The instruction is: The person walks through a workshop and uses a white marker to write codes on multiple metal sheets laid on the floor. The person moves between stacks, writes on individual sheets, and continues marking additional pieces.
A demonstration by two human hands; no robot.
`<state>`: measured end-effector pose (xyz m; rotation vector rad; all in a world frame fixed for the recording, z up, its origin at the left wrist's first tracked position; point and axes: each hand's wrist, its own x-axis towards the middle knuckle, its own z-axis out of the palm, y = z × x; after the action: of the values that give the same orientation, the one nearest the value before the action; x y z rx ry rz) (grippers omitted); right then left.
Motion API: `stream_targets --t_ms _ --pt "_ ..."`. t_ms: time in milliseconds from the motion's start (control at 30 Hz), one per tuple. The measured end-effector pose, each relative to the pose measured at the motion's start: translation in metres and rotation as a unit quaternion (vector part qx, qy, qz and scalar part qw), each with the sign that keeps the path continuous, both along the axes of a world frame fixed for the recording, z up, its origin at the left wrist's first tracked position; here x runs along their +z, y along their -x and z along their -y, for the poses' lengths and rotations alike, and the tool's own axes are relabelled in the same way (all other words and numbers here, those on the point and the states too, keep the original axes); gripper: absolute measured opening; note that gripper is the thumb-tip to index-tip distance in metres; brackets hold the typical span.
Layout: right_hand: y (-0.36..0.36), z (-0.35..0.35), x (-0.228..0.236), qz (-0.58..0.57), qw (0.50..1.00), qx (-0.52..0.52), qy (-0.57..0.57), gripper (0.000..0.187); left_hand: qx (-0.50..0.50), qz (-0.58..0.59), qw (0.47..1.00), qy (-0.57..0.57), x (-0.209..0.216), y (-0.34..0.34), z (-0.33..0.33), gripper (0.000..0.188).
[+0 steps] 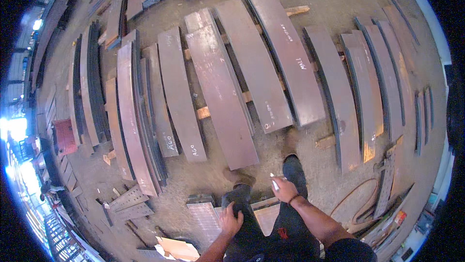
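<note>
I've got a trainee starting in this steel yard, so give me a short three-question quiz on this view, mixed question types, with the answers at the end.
1. True or false: the left hand is ungloved and beside or on the left leg.

2. Which hand holds the white pen-like object?
A) left
B) right
C) neither

3. Fill in the blank: pieces of ____ show in the gaps between some of the long metal plates.

Key:
1. True.
2. B, the right hand.
3. Wood.
</note>
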<state>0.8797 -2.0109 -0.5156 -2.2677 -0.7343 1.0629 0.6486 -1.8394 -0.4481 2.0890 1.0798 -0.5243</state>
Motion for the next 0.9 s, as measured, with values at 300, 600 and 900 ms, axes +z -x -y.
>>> stream_targets --t_ms 300,600,900 --pt "-0.077 0.104 -0.011 -0.073 0.990 -0.096 0.076 0.036 -0.020 -0.269 0.949 0.161 -0.026 -0.054 0.084 0.085" --pt "-0.137 0.133 -0.004 -0.127 0.988 -0.032 0.078 0.029 -0.060 -0.376 0.894 0.236 -0.034 -0.135 0.155 0.086" --pt "-0.144 0.154 -0.007 -0.157 0.980 0.058 0.110 0.041 0.051 -0.268 0.945 0.183 -0.002 -0.187 0.165 0.085"
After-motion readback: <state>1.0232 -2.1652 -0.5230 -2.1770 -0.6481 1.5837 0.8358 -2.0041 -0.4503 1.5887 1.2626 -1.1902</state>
